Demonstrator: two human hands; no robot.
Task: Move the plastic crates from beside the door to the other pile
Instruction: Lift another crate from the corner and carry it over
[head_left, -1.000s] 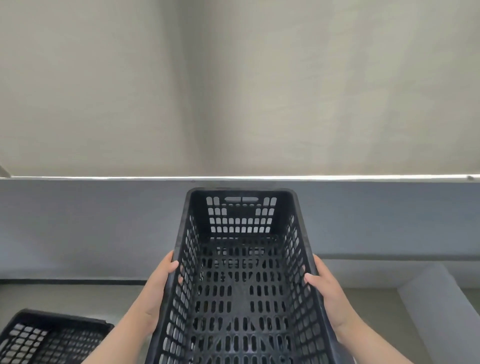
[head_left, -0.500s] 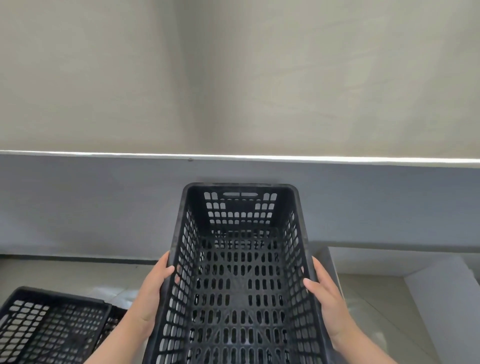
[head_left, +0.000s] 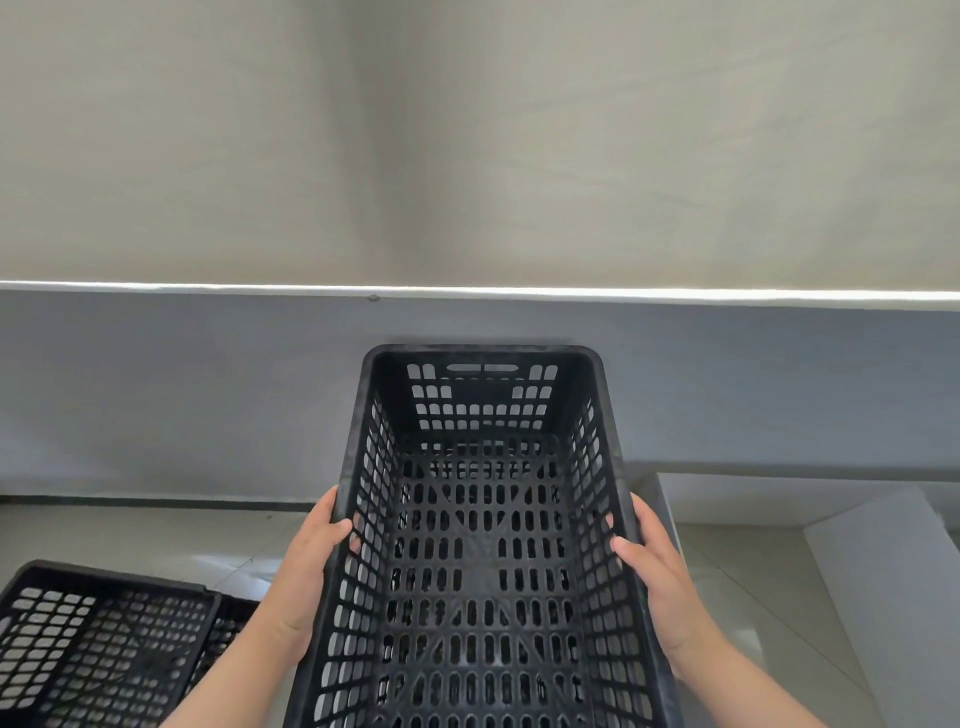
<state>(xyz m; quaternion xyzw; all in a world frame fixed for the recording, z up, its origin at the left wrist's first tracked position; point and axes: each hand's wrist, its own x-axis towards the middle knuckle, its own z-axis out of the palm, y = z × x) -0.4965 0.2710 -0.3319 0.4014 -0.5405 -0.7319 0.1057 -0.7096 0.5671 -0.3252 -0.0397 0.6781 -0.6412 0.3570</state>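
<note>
At lower left, a pile of black plastic crates (head_left: 98, 644) sits on the pale tiled floor (head_left: 156, 535), its top crate's perforated bottom visible and a second crate's edge showing just beside it to the right. Next, the left hand (head_left: 311, 566) grips the left long rim of a black carried crate (head_left: 483, 545), thumb hooked over the rim and fingertips showing through the wall's slots. The crate, empty and open side up, is held off the floor at the centre of the frame, its far end with the handle slot pointing toward a grey lower wall (head_left: 182, 395) topped by a bright strip. The right hand (head_left: 660, 577) clasps the opposite long rim, thumb inside, fingers wrapped on the outer wall. At far right, a white slanted panel (head_left: 893, 582) stands on the floor, apart from the crate.
</note>
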